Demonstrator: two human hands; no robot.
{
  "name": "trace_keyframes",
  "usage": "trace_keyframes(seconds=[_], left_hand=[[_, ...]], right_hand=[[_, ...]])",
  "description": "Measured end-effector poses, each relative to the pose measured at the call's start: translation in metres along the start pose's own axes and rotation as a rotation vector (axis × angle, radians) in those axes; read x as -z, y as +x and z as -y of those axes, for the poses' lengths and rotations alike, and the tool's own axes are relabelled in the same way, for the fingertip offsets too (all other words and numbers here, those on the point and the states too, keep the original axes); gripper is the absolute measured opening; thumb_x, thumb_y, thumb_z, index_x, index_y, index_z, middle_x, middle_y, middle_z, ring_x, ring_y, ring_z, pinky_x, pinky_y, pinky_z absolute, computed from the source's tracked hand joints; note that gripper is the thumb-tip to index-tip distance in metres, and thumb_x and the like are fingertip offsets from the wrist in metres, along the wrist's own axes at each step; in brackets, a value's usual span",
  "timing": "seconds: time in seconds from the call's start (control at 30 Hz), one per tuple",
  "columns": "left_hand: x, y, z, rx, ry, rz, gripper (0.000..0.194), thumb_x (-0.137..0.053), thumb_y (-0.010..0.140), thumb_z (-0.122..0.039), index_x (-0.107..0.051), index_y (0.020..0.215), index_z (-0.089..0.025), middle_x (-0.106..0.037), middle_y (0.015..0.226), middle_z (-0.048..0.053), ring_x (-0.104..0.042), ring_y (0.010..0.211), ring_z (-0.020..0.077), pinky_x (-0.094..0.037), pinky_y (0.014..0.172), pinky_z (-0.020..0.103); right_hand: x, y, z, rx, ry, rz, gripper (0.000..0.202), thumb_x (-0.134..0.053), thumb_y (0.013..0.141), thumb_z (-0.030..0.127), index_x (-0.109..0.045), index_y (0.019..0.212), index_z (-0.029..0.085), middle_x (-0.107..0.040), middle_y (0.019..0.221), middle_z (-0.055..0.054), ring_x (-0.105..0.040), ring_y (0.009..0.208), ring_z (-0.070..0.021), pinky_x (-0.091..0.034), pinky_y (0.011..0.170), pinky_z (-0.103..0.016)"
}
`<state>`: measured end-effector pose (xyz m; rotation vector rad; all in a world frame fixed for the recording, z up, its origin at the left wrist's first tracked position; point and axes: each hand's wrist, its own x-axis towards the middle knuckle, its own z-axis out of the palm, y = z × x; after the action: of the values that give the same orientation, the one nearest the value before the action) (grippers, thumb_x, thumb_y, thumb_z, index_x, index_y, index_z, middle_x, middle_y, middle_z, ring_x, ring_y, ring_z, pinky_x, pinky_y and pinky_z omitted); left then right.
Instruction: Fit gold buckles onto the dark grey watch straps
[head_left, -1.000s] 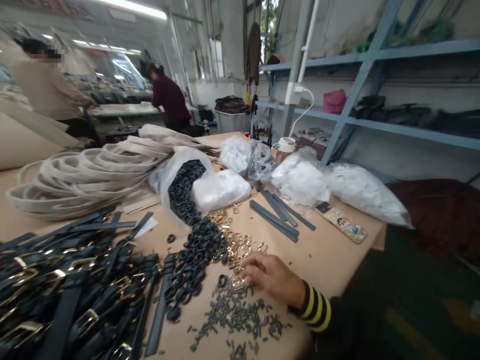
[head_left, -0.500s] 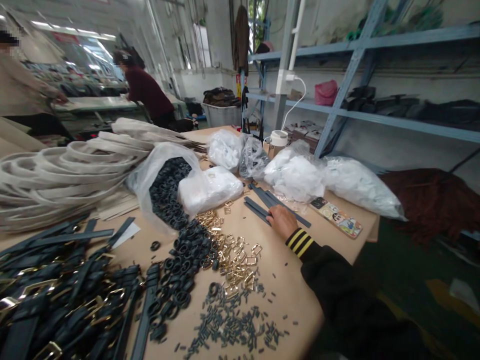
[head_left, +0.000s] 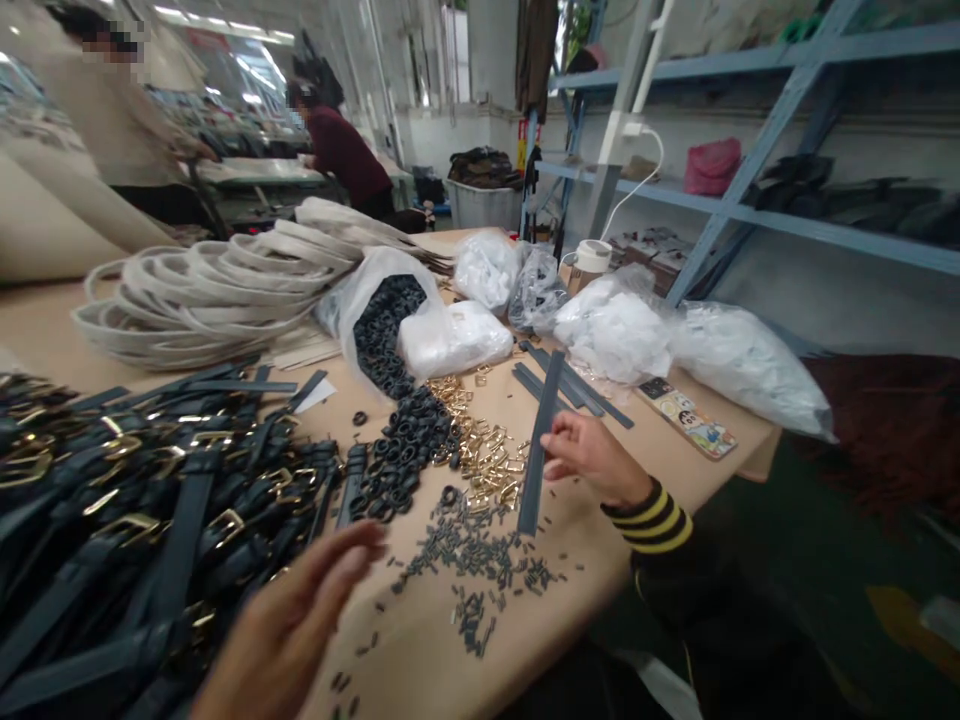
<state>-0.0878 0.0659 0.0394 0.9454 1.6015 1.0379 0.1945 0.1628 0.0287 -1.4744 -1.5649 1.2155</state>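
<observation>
My right hand [head_left: 592,455] pinches a dark grey leather strap [head_left: 541,440], raised upright above the table. My left hand [head_left: 300,620] is at the lower left, holding nothing, thumb and fingers apart. Between the hands lie many small dark strip pieces [head_left: 480,550]. Beyond them are a heap of gold buckles [head_left: 487,450] and a pile of black loops [head_left: 401,450], which spills from a plastic bag [head_left: 349,320]. More flat straps [head_left: 585,385] lie behind my right hand. On the left is a large heap of dark straps fitted with gold buckles [head_left: 135,525].
Coiled pale straps [head_left: 210,290] lie at the back left. White plastic bags [head_left: 615,325] line the table's far side, near a phone in a cartoon case [head_left: 690,420]. Blue shelving [head_left: 780,150] stands behind at right. Two people [head_left: 345,150] work in the background.
My right hand has lifted one strap off the table and brought it nearer. My left hand has come into view at the lower left. The camera view has turned leftward.
</observation>
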Motion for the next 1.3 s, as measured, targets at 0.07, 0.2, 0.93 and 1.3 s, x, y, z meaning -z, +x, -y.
trace_keyframes(seconds=[0.07, 0.2, 0.93, 1.3], left_hand=[[-0.031, -0.016, 0.014, 0.164, -0.2, 0.244, 0.045, -0.067, 0.063, -0.048, -0.063, 0.095, -0.016, -0.069, 0.092, 0.007, -0.063, 0.084, 0.0216, -0.052, 0.076, 0.03], [-0.072, -0.045, 0.031, 0.382, -0.578, 0.435, 0.034, -0.056, 0.078, -0.038, -0.059, 0.095, -0.009, -0.067, 0.089, 0.013, -0.065, 0.071, 0.0161, -0.053, 0.063, 0.022], [-0.069, -0.067, 0.054, 0.249, -0.266, 0.443, 0.029, -0.06, 0.072, -0.04, -0.049, 0.063, -0.014, -0.044, 0.044, -0.007, -0.036, 0.035, 0.0024, -0.028, 0.035, 0.013], [-0.069, -0.065, 0.061, 0.315, -0.44, 0.402, 0.037, -0.054, 0.075, -0.042, -0.052, 0.056, -0.011, -0.05, 0.042, -0.002, -0.042, 0.032, 0.0044, -0.032, 0.031, 0.013]], right_hand=[[-0.023, -0.029, -0.006, -0.098, 0.42, 0.124, 0.02, -0.057, 0.075, 0.032, -0.047, 0.078, 0.015, -0.057, 0.068, 0.001, -0.059, 0.061, -0.0097, -0.052, 0.054, -0.021], [-0.052, -0.065, -0.021, -0.253, 0.677, 0.112, 0.028, -0.067, 0.067, 0.032, -0.047, 0.074, 0.014, -0.06, 0.068, 0.001, -0.06, 0.059, -0.0087, -0.051, 0.051, -0.017], [-0.049, -0.129, 0.003, 0.306, -0.416, 0.291, 0.017, -0.051, 0.081, 0.026, -0.06, 0.093, 0.018, -0.064, 0.089, -0.006, -0.058, 0.084, -0.0178, -0.043, 0.078, -0.03], [-0.069, -0.119, -0.024, -0.167, 0.108, 0.574, 0.024, -0.049, 0.08, 0.036, -0.053, 0.078, 0.013, -0.058, 0.062, 0.001, -0.05, 0.042, -0.0054, -0.041, 0.042, -0.016]])
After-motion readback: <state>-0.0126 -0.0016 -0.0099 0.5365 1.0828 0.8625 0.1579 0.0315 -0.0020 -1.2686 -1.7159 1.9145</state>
